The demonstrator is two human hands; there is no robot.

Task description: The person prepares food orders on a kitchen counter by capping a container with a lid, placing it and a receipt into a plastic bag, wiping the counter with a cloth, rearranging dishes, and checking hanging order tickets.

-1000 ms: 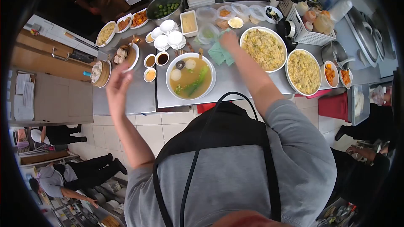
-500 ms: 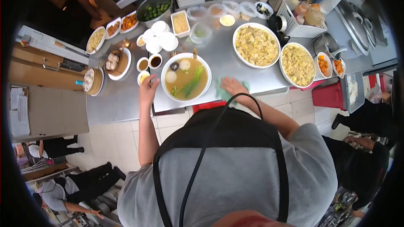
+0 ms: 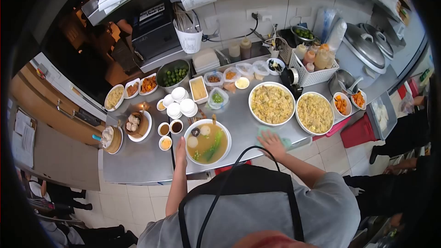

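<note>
My left hand (image 3: pixel 180 152) is upright and open, its straight fingers beside the left rim of a white bowl of soup (image 3: pixel 195 158). I cannot tell whether they touch it. In the broth lie leafy greens (image 3: pixel 212 149), pale round pieces and a dark mushroom (image 3: pixel 195 132). My right hand (image 3: pixel 273 145) lies flat, fingers spread, on a light green cloth (image 3: pixel 284 141) at the counter's front edge. Just behind the cloth stand two large bowls of fried rice (image 3: pixel 273 104) (image 3: pixel 315 113). Small sauce cups (image 3: pixel 176 126) stand near my left hand.
Left are steamer baskets of dumplings (image 3: pixel 133 125). Stacked white cups (image 3: pixel 174 109), a pot of green limes (image 3: pixel 173 74) and a white basket of bottles (image 3: pixel 317 74) stand behind. A red bin (image 3: pixel 357 131) is at right. Other people stand at both sides.
The view has tilted up, showing more wall and shelf. My right hand and the cloth have slid right along the counter. My left hand has moved from the sauce cup to the soup bowl's side.
</note>
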